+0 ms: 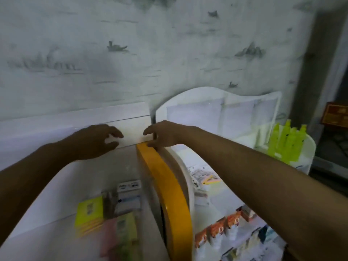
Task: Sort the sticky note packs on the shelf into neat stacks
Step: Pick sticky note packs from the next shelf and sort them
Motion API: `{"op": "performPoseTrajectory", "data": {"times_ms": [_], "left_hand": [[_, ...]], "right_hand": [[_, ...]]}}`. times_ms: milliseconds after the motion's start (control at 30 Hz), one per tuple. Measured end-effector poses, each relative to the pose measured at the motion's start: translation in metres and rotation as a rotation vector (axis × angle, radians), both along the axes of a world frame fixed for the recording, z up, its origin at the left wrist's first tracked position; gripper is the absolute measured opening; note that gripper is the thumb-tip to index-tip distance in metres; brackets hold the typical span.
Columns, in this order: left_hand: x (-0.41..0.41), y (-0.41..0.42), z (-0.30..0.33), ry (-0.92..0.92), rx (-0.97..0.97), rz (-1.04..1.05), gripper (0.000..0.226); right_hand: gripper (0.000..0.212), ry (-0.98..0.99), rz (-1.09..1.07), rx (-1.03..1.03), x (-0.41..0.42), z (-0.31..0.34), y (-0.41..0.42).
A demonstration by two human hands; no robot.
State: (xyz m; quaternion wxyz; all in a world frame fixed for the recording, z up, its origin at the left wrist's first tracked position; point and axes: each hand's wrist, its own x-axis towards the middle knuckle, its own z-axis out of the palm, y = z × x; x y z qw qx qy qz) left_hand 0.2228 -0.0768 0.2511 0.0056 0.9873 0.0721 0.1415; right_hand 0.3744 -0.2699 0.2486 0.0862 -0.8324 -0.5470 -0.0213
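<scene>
Sticky note packs lie on the white shelf [62, 194] below my arms: a yellow stack [88, 213] at the left, a pink and green pack [120, 234] in front, and white packs [129, 187] behind them. My left hand [94, 141] hovers high above them near the shelf's white back panel [130, 117], fingers loosely spread and holding nothing. My right hand [162, 135] reaches beside it, fingers touching the top end of the yellow divider edge [165, 187]. The view is blurred.
Right of the yellow divider, another shelf section holds orange-labelled packets [216, 232] and assorted stationery. A white rack [220, 113] stands behind, with neon green items [288, 142] at its right. A grey patterned wall [150, 53] fills the background.
</scene>
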Motion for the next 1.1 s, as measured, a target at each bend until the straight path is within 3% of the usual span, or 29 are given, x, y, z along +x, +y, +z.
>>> {"op": "performPoseTrajectory", "data": {"times_ms": [133,333,633,733,800,900,1000,1100], "left_hand": [[0.072,-0.065,-0.006,-0.048,0.022,-0.081,0.031],[0.197,-0.154,-0.04,0.025,0.018,-0.03,0.029],[0.281,-0.221,-0.147,0.514,0.031,0.185,0.04],[0.286,-0.225,-0.177,0.577,0.081,0.226,0.047],[0.285,-0.237,-0.186,0.598,0.042,0.253,0.048],[0.289,-0.248,-0.194,0.436,-0.02,0.225,0.035],[0.289,-0.243,-0.212,0.414,-0.066,0.366,0.058],[0.291,-0.24,-0.23,0.494,-0.069,0.431,0.073]], "right_hand": [[0.043,0.019,0.019,0.069,0.067,-0.009,-0.037],[0.037,0.142,0.015,0.115,0.185,-0.046,-0.116],[0.035,0.388,-0.174,0.014,0.323,-0.159,-0.215],[0.036,0.426,-0.289,-0.044,0.349,-0.198,-0.228],[0.04,0.382,-0.33,-0.092,0.357,-0.216,-0.232],[0.064,0.303,-0.357,-0.141,0.356,-0.232,-0.228],[0.094,0.234,-0.395,-0.208,0.351,-0.247,-0.221],[0.094,0.116,-0.404,-0.25,0.345,-0.257,-0.218]]}}
